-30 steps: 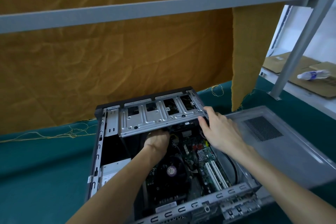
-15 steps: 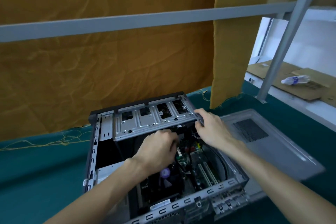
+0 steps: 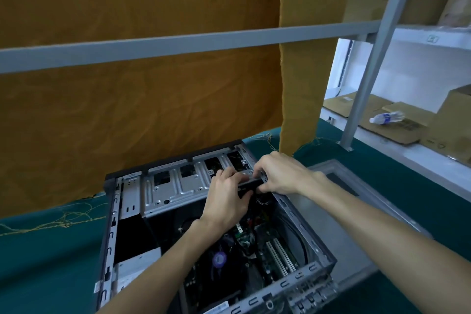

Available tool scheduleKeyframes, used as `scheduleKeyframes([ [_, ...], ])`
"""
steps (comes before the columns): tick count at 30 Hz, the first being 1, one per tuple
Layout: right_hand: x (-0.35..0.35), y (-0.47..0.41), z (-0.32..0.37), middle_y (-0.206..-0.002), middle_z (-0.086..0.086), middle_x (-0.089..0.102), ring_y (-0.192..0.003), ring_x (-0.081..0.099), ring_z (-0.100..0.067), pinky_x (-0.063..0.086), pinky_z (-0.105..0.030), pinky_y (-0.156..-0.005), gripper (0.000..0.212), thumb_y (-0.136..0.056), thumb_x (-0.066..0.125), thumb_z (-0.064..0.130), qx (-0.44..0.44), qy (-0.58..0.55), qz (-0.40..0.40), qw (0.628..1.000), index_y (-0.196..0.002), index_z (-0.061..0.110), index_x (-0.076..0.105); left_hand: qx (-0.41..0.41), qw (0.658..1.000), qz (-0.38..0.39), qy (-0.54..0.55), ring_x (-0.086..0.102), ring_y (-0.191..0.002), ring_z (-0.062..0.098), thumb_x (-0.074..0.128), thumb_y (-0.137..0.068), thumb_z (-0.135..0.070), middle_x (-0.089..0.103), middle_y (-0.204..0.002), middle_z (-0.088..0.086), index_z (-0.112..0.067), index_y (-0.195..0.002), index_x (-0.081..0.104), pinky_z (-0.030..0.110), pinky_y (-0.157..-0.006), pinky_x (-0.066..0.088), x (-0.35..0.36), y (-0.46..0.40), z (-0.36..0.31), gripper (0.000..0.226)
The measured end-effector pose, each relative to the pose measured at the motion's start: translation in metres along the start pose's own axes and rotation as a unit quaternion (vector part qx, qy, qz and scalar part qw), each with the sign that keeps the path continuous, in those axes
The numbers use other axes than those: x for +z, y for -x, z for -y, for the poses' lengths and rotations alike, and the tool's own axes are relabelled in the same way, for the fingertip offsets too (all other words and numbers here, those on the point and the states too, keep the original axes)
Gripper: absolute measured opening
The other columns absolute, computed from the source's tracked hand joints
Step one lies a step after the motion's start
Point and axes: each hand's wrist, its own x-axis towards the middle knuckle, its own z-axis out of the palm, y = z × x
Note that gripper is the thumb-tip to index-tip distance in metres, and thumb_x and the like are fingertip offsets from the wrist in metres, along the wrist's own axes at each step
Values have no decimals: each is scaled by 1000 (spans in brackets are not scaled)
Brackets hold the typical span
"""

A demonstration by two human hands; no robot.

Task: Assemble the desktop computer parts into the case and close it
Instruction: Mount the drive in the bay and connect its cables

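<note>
An open desktop case (image 3: 109,232) lies on its side on the green table. A silver drive cage (image 3: 175,186) spans its far end, and the motherboard (image 3: 277,252) with a fan shows below. My left hand (image 3: 226,201) and my right hand (image 3: 277,173) meet at the cage's right end. Both grip a flat dark part (image 3: 251,182) at the cage's front edge; my right thumb is under it and fingers curl over the top. The part's shape is mostly hidden by my hands.
The grey side panel (image 3: 339,211) lies flat right of the case. An orange cloth hangs behind, with a grey frame bar (image 3: 178,43) across it and a slanted post (image 3: 367,76) at right. Cardboard sheets and a plastic bottle (image 3: 386,118) lie on the white shelf beyond.
My left hand rose out of the case interior to the cage's right end and now grips the dark part together with my right hand. The view tilted up and to the right.
</note>
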Motion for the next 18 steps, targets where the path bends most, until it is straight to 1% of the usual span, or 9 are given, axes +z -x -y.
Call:
scheduleKeyframes([
  [3, -3, -4, 1, -70, 15, 49, -57, 44, -3, 30, -22, -47, 29, -80, 86, 34, -2, 4, 4, 1000, -105, 24, 78, -20, 1000, -4, 15, 49, -102, 17, 73, -88, -29, 60, -107, -2, -20, -119, 72, 32, -90, 46, 0, 0, -3, 33],
  [8, -1, -1, 3, -64, 19, 43, -54, 40, 1, 28, -21, -47, 32, -80, 86, 34, 7, 3, -4, 1000, -110, 25, 79, -29, 999, -6, 24, 51, -102, 16, 73, -86, -28, 61, -106, -3, -20, -118, 73, 33, -90, 49, -1, 0, -4, 33],
  [10, -4, 0, 6, -66, 15, 47, -56, 46, -6, 29, -21, -47, 32, -81, 85, 34, 18, 8, 0, 1000, -111, 24, 78, -31, 999, -9, 26, 52, -102, 16, 74, -85, -27, 62, -105, -3, -20, -118, 74, 33, -89, 50, -1, 0, -4, 33],
  [13, -3, 4, 11, -70, 11, 51, -66, 54, -17, 31, -24, -48, 31, -84, 82, 31, 39, 24, 12, 999, -113, 23, 75, -29, 999, -9, 20, 54, -102, 17, 74, -85, -28, 63, -105, -4, -20, -117, 73, 34, -88, 49, -2, 0, -5, 32],
  [14, -2, 6, 11, -74, 10, 56, -67, 57, -17, 35, -24, -50, 32, -87, 79, 29, 43, 12, 23, 999, -117, 23, 72, -25, 1000, -8, 18, 54, -102, 18, 74, -86, -28, 63, -106, -4, -20, -117, 73, 34, -88, 49, -2, 1, -4, 32],
  [15, 1, 10, 10, -87, 6, 65, -74, 63, -16, 42, -25, -55, 36, -89, 76, 29, 48, -20, 42, 998, -124, 23, 68, -19, 1000, -4, 16, 54, -103, 19, 74, -87, -28, 62, -108, -3, -20, -119, 72, 34, -90, 48, -3, 2, -3, 33],
  [16, 2, 15, 8, -110, 1, 68, -88, 67, -17, 49, -28, -66, 45, -91, 73, 31, 56, -63, 67, 994, -133, 25, 60, -10, 1000, 3, 14, 53, -104, 20, 73, -88, -28, 62, -110, -2, -20, -122, 70, 34, -91, 47, -4, 3, -1, 35],
  [17, 3, 21, 6, -129, -1, 61, -107, 65, -20, 52, -32, -81, 54, -92, 71, 36, 64, -104, 91, 988, -141, 27, 51, 1, 1000, 13, 10, 53, -106, 20, 71, -90, -28, 61, -113, -2, -20, -126, 68, 34, -93, 45, -5, 4, 2, 37],
  [18, 3, 29, 5, -140, -2, 54, -119, 60, -22, 51, -36, -92, 57, -92, 70, 42, 72, -129, 103, 984, -142, 30, 46, 11, 1000, 24, 7, 52, -109, 21, 68, -92, -29, 60, -116, -2, -20, -129, 66, 33, -96, 43, -5, 4, 5, 39],
])
